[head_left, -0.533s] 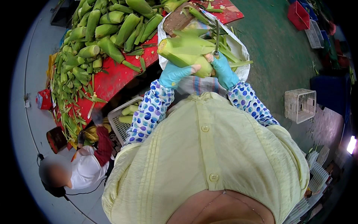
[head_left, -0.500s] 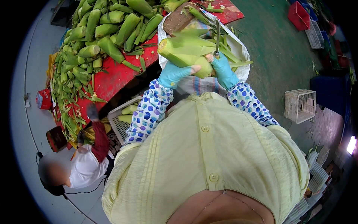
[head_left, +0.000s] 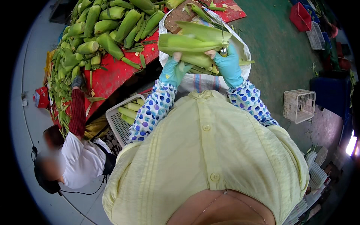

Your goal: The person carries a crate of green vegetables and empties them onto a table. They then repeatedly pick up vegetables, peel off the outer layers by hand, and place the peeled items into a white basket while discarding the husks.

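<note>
I hold a green ear of corn [head_left: 187,43] over the mouth of a white woven sack [head_left: 244,48], its loosened husk leaves spread wide. My left hand [head_left: 174,72], in a fingertip-less turquoise glove, is closed round the ear's lower left side. A knife [head_left: 223,41], thin blade pointing away from me, sits in my right hand [head_left: 228,65], whose bare thumb also presses the husk. The fingers beneath the corn are partly hidden. Loose husks lie in the sack.
Unhusked corn [head_left: 108,26] is heaped on a red table [head_left: 103,80] at left. A white crate [head_left: 117,122] beside me holds paler ears. A co-worker [head_left: 84,161] reaches into the heap at lower left. Another white crate [head_left: 299,107] stands on the green floor at right.
The husk has been opened out into wide leaves, and the ear lies more level. My left hand has shifted slightly. The co-worker's arm has reached farther up the heap.
</note>
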`<state>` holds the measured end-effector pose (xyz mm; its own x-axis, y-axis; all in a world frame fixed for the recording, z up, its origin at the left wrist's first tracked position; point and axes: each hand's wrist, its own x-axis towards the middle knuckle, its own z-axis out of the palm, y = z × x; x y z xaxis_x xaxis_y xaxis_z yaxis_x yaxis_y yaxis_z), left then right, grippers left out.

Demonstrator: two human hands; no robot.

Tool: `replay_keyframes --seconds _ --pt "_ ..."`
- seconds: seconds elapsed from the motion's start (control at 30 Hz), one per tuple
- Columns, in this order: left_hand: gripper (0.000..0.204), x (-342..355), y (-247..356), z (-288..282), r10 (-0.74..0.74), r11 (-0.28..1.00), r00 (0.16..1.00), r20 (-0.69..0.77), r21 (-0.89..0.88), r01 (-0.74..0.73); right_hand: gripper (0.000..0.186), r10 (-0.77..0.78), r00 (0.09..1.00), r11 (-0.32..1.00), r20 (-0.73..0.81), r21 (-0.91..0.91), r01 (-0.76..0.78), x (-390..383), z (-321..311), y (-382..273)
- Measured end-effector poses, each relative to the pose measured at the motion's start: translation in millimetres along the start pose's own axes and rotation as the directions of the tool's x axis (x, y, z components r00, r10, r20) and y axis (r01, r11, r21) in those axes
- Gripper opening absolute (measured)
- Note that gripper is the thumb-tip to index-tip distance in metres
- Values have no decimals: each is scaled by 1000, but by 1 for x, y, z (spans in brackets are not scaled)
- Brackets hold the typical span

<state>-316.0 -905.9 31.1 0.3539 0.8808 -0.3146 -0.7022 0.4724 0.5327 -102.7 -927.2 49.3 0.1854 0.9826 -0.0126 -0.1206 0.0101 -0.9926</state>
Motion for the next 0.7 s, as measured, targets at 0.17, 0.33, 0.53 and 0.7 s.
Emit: replay_keyframes --seconds 0.17,0.33,0.53,0.7 --pt "73 5 -2 -2 -26 996 998 -62 -83 21 36 -1 1000 999 3 52 1 1 1 -33" --pt "59 28 -16 -22 49 995 997 -66 -84 -54 36 -1 999 1000 43 17 1 -3 4 -19" --pt "55 5 13 -32 48 985 998 -41 -165 -54 42 309 933 945 -186 -53 -324 41 -66 30" --pt "62 3 11 -36 136 991 983 -121 -1 -137 81 70 992 747 -107 -653 -123 30 -67 40"
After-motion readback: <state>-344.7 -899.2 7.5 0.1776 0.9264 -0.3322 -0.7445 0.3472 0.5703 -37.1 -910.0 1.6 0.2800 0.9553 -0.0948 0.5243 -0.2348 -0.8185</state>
